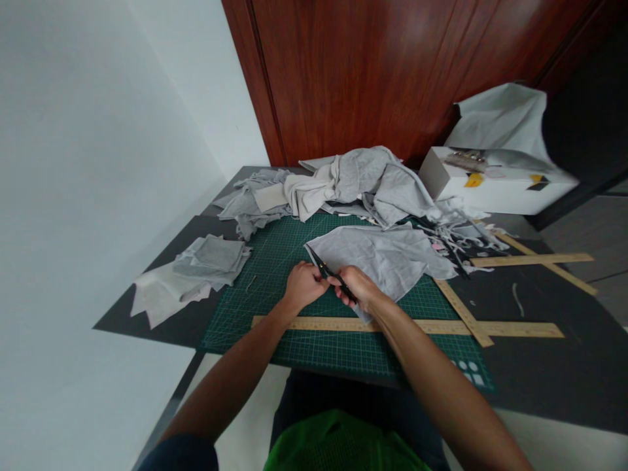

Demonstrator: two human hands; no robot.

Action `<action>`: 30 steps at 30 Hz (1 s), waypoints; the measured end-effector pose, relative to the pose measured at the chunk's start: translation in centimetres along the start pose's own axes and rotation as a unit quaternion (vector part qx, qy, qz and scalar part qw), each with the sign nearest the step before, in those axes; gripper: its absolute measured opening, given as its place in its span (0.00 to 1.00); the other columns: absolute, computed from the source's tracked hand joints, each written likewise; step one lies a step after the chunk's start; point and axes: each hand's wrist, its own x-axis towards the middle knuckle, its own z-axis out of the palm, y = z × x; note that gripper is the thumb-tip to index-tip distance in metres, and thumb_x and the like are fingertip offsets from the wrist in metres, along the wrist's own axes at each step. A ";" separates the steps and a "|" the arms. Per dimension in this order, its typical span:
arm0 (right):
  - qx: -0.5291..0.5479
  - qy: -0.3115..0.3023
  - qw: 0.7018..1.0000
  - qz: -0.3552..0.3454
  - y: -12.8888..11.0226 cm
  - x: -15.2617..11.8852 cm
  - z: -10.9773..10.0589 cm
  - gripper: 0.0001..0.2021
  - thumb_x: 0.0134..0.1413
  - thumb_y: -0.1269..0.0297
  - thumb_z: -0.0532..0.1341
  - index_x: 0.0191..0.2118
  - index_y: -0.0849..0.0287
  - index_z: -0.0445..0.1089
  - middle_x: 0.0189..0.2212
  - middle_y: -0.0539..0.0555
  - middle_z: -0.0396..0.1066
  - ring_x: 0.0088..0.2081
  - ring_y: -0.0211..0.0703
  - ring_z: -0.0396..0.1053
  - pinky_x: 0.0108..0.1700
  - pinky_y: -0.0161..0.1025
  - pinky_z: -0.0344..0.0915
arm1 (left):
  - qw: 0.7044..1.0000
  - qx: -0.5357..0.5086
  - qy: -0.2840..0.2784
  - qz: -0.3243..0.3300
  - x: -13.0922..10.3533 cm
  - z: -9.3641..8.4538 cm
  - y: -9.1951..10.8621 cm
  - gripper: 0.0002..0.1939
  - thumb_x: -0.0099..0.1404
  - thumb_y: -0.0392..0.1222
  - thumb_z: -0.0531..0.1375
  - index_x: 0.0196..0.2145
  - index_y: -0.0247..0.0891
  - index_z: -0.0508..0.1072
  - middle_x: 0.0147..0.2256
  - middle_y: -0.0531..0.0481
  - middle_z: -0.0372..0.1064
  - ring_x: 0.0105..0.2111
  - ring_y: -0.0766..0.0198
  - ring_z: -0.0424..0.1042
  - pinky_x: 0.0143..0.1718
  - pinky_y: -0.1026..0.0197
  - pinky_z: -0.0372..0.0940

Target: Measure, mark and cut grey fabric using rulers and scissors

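Observation:
My right hand (357, 286) is closed around the handles of dark scissors (318, 260), whose blades point up and to the left. The blades lie over the left edge of a light grey fabric piece (380, 254) spread on the green cutting mat (275, 261). Just left of the scissors, my left hand (305, 284) has its fingers curled in at the fabric's lower left edge, pinching it. The fingertips are partly hidden, and I cannot tell how far apart the blades are.
A long wooden ruler (338, 324) lies across the mat near my forearms, with other wooden rulers (532, 260) at right. Heaped grey cloth (363, 173) lies at the back, folded pieces (210, 258) at left. A white box (500, 186) and fabric scraps (456, 229) are at right.

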 end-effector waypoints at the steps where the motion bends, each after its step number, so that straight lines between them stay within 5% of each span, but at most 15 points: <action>1: 0.004 -0.003 1.000 0.000 0.0 0.0 0.0 0.14 0.59 0.61 0.61 0.23 0.56 0.64 0.14 0.49 0.63 0.15 0.35 0.57 0.15 0.35 0.47 | 1.000 -0.002 0.000 0.000 0.0 0.0 0.0 0.20 0.60 0.39 0.67 0.15 0.41 0.64 0.21 0.53 0.70 0.27 0.61 0.70 0.44 0.55 0.64; 23: 0.022 0.007 1.000 -0.006 -0.3 0.6 0.2 0.13 0.57 0.64 0.62 0.23 0.57 0.65 0.14 0.48 0.63 0.13 0.33 0.57 0.14 0.33 0.48 | 1.000 -0.029 0.011 -0.002 0.0 0.0 0.0 0.17 0.59 0.36 0.65 0.17 0.40 0.65 0.22 0.53 0.71 0.27 0.63 0.69 0.42 0.57 0.63; 30: 0.017 -0.036 0.997 -0.070 0.6 -1.1 -1.4 0.04 0.52 0.67 0.66 0.32 0.58 0.71 0.20 0.46 0.70 0.16 0.34 0.63 0.14 0.31 0.53 | 0.994 -0.077 0.065 -0.052 0.3 -0.1 -0.6 0.11 0.57 0.32 0.63 0.19 0.40 0.71 0.24 0.53 0.73 0.29 0.63 0.72 0.40 0.60 0.65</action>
